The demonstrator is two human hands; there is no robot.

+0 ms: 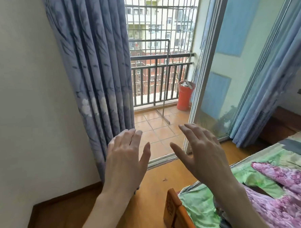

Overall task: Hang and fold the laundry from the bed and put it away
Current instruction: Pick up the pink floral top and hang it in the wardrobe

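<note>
Plainly, both hands are released and hold nothing: the left hand (126, 156) and right hand (201, 151) hover with fingers spread, just beyond the bed (196, 209) corner, toward the open balcony door (232, 73). Laundry (282, 185), pink and floral, lies on the bed beside a dark grey piece (299, 148). One risk, I judge: facing away from the bed, a reach could miss the clothes or knock the wooden corner.

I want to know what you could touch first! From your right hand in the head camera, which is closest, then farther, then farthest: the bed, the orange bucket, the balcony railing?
1. bed, just below the right hand
2. orange bucket, out on the balcony floor, right side
3. balcony railing, behind the bucket, farthest
</note>
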